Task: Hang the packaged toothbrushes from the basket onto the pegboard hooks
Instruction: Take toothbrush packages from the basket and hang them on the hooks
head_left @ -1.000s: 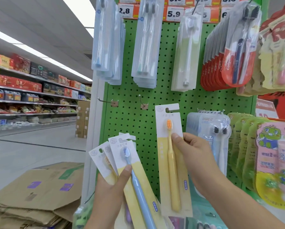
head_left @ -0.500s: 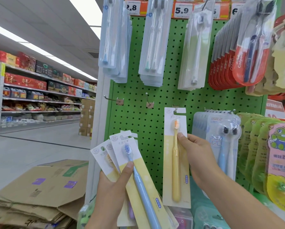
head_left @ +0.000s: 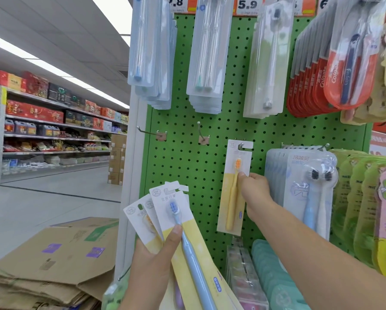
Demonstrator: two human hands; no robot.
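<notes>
My right hand (head_left: 255,193) pinches a carded yellow toothbrush pack (head_left: 233,191) against the green pegboard (head_left: 187,166). The card's top cut-out sits over the tip of a metal hook (head_left: 241,146). My left hand (head_left: 151,267) grips a fan of several similar carded packs (head_left: 165,215), the front one holding a blue toothbrush under my thumb. Two bare hooks stick out of the board to the left, one hook (head_left: 149,132) near the edge and another hook (head_left: 201,133) beside it. The basket is not visible.
Clear toothbrush packs (head_left: 206,63) and red packs (head_left: 317,79) hang on the upper row. Twin-brush packs (head_left: 308,186) and green children's packs (head_left: 370,209) hang right of my right hand. Flattened cardboard boxes (head_left: 53,260) lie at the lower left beside an aisle with stocked shelves (head_left: 53,130).
My right hand has raised the yellow pack up the board until its cut-out reached the hook. My left hand kept the fan of packs roughly where it was.
</notes>
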